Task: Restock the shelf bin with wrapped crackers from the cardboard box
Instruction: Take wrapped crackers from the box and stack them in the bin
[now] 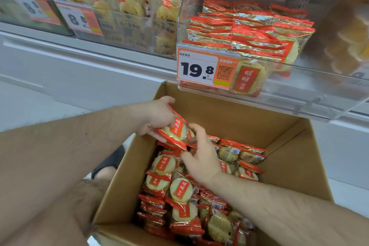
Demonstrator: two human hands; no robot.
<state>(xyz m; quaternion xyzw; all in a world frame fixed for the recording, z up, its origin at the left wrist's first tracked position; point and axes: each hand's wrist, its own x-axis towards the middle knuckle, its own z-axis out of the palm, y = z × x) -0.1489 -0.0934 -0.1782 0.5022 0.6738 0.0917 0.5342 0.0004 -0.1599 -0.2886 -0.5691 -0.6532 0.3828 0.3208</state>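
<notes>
Gathering: judged from the frame, the step in hand is collecting packs over the box before lifting them to the bin; best done by squaring the held packs into one flat stack so they slide in like those already shelved.
Box (229,114): largest thing, open cardboard, lower centre of the frame; it holds many loose wrapped crackers (180,189), lying flat and tilted, piled deepest at the near side, with bare cardboard wall showing at the far side.
Bin (299,90): clear plastic, upper right, just above the box's far edge; roughly part full, with red-edged packs stacked flat toward its left and front, and free room on top.
Neighbour bins (123,16): upper left, holding yellow round biscuits in clear wrap, blurred.
Price tag (196,68): on the bin's front, reading 19.8.
Left hand (157,117): centre of the frame, clamped on a small stack of packs (176,132), held tilted above the box.
Right hand (201,156): just beside it, fingers curled against the stack's lower edge; whether it pinches a pack I cannot tell.
Care: a loose grip could spill slippery wrappers back down.
</notes>
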